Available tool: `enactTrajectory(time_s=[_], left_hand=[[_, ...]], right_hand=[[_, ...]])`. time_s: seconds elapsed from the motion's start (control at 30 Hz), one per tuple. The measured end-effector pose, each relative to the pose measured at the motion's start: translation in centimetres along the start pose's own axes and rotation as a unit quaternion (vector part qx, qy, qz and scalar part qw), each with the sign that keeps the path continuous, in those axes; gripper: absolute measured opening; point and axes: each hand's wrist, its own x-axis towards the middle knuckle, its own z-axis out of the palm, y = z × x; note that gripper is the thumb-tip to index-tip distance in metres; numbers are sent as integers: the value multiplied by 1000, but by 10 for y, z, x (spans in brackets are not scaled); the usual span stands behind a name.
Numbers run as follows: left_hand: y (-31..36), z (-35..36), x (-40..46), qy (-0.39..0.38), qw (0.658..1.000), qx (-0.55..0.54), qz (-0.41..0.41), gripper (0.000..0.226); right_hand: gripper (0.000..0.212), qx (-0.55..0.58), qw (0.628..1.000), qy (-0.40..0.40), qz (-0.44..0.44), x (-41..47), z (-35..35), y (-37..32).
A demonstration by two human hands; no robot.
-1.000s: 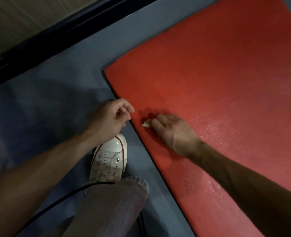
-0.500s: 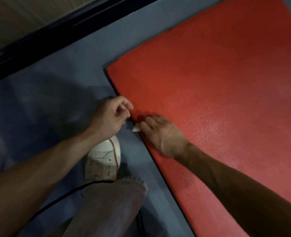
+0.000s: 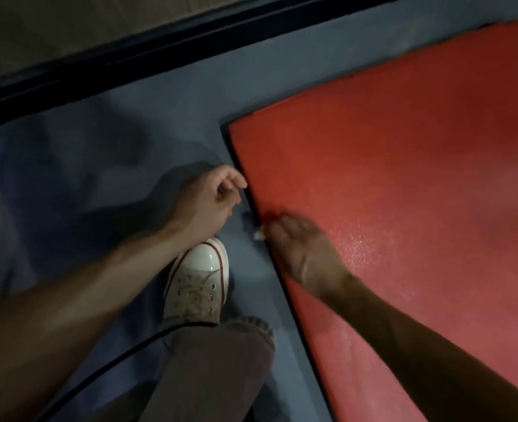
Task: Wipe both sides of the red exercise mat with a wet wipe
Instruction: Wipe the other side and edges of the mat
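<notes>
Lower centre of the frame: a grey trouser leg [image 3: 218, 370] over a white sneaker [image 3: 198, 281], toe pointing up the frame, on blue floor [image 3: 84, 184]. A thin black cable [image 3: 114, 363] across the lower left. Just above the toe, the left hand [image 3: 206, 202], fingers loosely curled, grip holding nothing visible, fingertips just beside the mat's left edge. To its right, the right hand [image 3: 300, 248], palm down at the left edge of the red exercise mat [image 3: 403, 184], grip pressed over a white wet wipe [image 3: 258, 236], only a small blurred corner showing past the fingertips at the mat's edge. Mat flat on the floor, filling the right half of the frame, glistening beside the right hand. Upper left: a dark strip [image 3: 160, 47] running diagonally along the floor's edge.
</notes>
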Motion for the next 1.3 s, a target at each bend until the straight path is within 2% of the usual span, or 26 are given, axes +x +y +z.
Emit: enactTrajectory(time_s=[0.1, 0.23, 0.43, 0.53, 0.77, 0.97, 1.0, 1.07, 1.17, 1.23, 1.3], left_hand=[[-5, -6, 1, 13, 999, -32, -12, 24], [-5, -14, 2, 30, 997, -72, -28, 26], [-3, -20, 10, 47, 982, -161, -88, 21], [-6, -25, 9, 46, 984, -152, -83, 18], [-23, -33, 15, 68, 984, -138, -92, 26], [-30, -43, 23, 75, 988, -102, -90, 22], [-32, -45, 23, 78, 988, -100, -88, 23], [-35, -48, 24, 84, 988, -96, -84, 27], [-35, -48, 25, 93, 987, -91, -91, 31], [-35, -46, 25, 104, 985, -93, -97, 33], [-34, -44, 26, 100, 986, -90, -99, 33]], right_hand=[[27, -68, 987, -108, -100, -27, -3, -8], [39, -119, 958, -230, -124, -39, -24, -8], [39, -130, 944, -281, -115, -19, -40, -16], [36, -136, 940, -283, -131, -22, -38, -16], [36, -148, 945, -253, -144, 0, -27, -7], [46, -151, 976, -95, -128, 111, -14, 15], [46, -159, 978, -63, -116, 134, -12, 20], [32, -180, 981, -3, -75, 176, -17, 23], [38, -191, 980, 42, -21, 201, -20, 22], [37, -170, 982, 43, -67, 179, -11, 18], [33, -157, 974, 5, -163, 141, 2, 15]])
